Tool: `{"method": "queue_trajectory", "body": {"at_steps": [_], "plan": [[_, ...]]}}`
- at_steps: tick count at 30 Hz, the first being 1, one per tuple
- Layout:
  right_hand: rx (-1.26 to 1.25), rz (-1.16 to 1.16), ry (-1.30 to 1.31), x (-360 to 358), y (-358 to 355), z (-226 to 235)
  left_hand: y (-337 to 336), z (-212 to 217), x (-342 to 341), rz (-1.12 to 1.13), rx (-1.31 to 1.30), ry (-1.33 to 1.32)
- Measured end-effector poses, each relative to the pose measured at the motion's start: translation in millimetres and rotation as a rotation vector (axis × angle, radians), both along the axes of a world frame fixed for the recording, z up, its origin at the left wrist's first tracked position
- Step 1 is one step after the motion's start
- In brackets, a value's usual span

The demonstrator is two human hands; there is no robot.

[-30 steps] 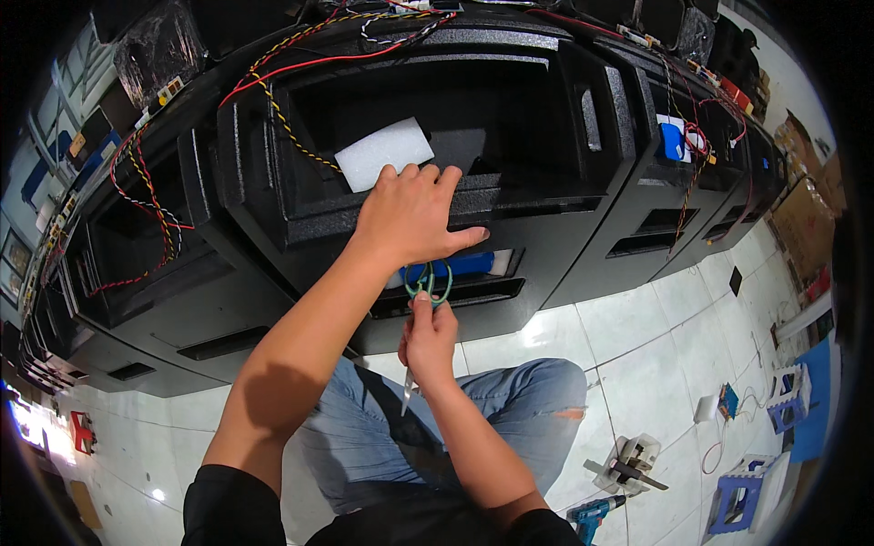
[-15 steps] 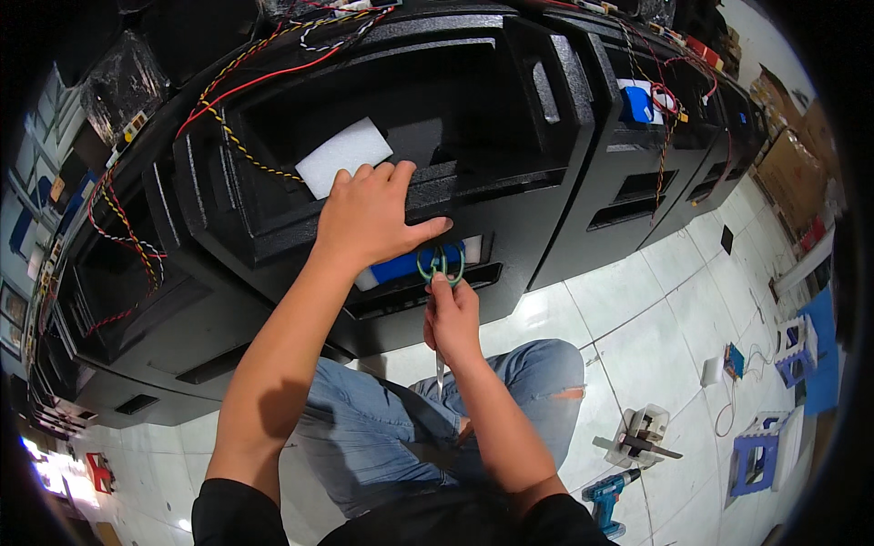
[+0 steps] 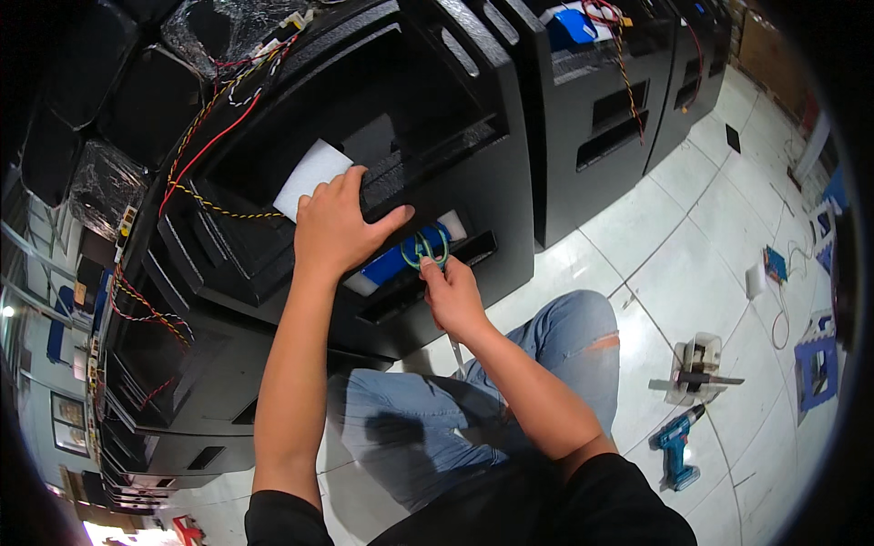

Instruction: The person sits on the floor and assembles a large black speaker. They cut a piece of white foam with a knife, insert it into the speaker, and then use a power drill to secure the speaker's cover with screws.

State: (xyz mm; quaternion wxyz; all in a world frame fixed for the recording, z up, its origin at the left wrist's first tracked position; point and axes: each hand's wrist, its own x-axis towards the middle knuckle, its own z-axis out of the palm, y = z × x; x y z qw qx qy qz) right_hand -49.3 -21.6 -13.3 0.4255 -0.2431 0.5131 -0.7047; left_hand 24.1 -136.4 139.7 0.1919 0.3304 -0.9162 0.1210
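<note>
My right hand (image 3: 452,296) grips a pair of scissors by the blade end. Their green handle loops (image 3: 424,247) point away from me, against a blue block (image 3: 387,266) set in a slot of the black cabinet (image 3: 473,205). Below my fist a metal blade (image 3: 458,355) sticks out toward my legs. White foam (image 3: 361,285) shows at the ends of the blue block. My left hand (image 3: 335,223) lies on the ledge above the slot, thumb spread and fingers over the edge. Beside those fingers a white foam sheet (image 3: 308,177) leans in the cabinet's recess.
Similar black cabinets (image 3: 583,118) stand on both sides. Red, yellow and black wires (image 3: 196,136) trail along the left edge. On the tiled floor at right lie a teal cordless drill (image 3: 675,446), a clear box of tools (image 3: 696,369) and a small circuit board (image 3: 775,265).
The view has turned, so the cabinets sit at a steeper slant and the drill is seen more fully. Both hands keep nearly the same places on the cabinet, with the scissors still at the blue block.
</note>
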Motion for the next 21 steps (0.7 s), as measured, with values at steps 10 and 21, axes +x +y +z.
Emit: {"method": "queue_trajectory", "body": {"at_steps": [10,21], "plan": [[0.013,-0.167,0.176,67,-10,6,11,4,-12,0.018,-0.006,-0.01],[0.316,0.26,0.51,-89,172,-5,-57,22,20,-0.055,0.188,0.267]]}}
